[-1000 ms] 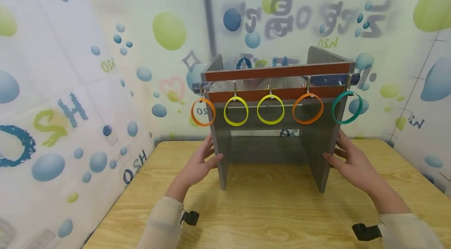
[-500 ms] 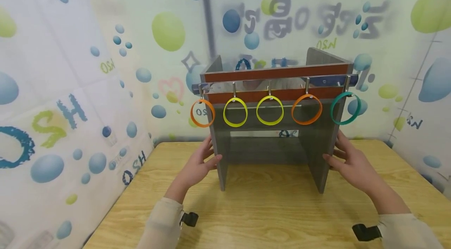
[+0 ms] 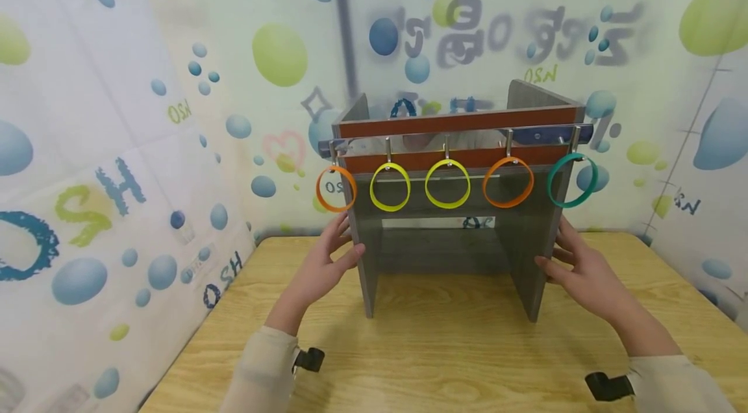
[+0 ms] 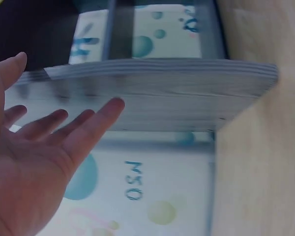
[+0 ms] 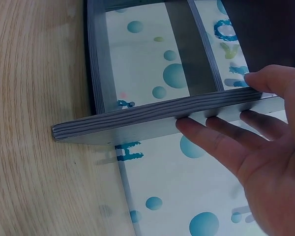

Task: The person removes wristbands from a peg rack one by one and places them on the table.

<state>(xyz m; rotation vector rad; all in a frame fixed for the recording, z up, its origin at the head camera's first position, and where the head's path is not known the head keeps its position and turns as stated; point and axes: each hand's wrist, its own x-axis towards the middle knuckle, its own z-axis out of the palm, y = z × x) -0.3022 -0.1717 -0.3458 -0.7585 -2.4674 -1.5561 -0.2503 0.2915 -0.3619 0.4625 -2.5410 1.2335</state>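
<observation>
A grey wooden stand (image 3: pixel 444 250) with red-brown front strips stands on the table. Across its front runs a metal hook rail (image 3: pixel 456 139). From the hooks hang several rings: an orange ring (image 3: pixel 336 209), two yellow ones, another orange one and a teal ring (image 3: pixel 575 204) at the right end. My left hand (image 3: pixel 318 267) is beside the stand's left panel; in the left wrist view its spread fingers (image 4: pixel 83 137) look apart from the panel. My right hand (image 3: pixel 590 276) grips the right panel (image 5: pixel 152 110), thumb at the inner side and fingertips against the outer face.
The wood-grain table (image 3: pixel 438 367) extends around the stand. Behind and to the sides hangs a pale sheet (image 3: pixel 222 140) printed with blue and green bubbles and lettering. A black wrist device (image 3: pixel 308 359) sits on the left sleeve, another (image 3: pixel 609 386) on the right.
My left hand has shifted slightly left and up, its thumb moving back along the panel edge. The right hand and the stand stay in place; the head view tilts slightly.
</observation>
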